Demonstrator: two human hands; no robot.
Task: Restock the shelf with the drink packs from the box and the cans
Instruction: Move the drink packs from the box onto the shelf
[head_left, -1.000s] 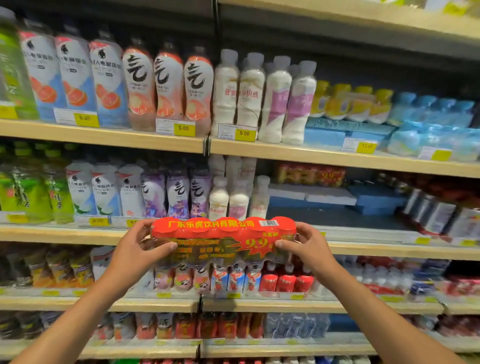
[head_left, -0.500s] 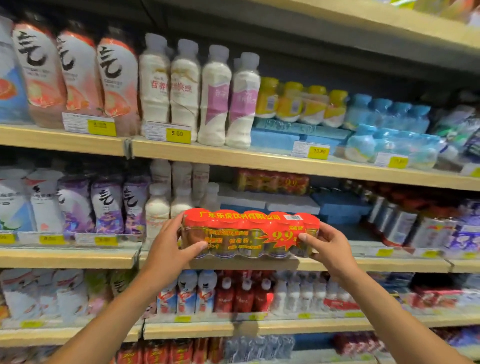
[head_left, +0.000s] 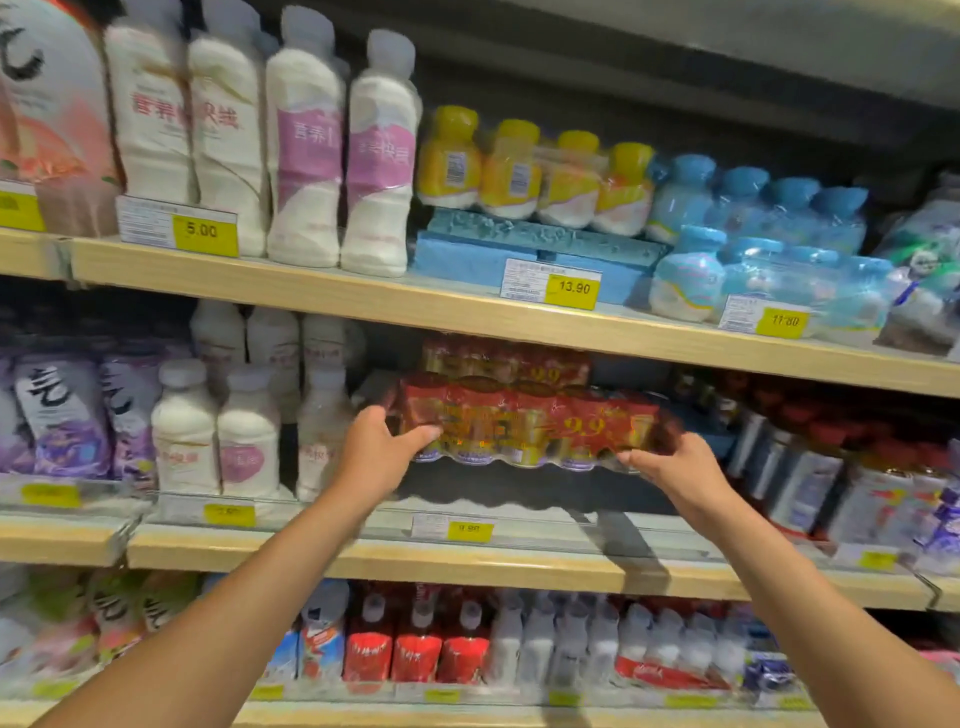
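Only 1 view: wide-angle head cam is facing fwd, sitting v. close to the middle shelf (head_left: 467, 564), which is slanting down-right across centre frame.

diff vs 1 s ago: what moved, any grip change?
The drink pack went up and forward, from in front of the shelf edge into the middle shelf bay, ahead of a like pack at the back. It seems not yet set down. Unchanged: left hand and right hand grip its two ends; the white bottles beside it stand as before.

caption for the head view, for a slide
Left hand and right hand hold a red drink pack over the shelf.
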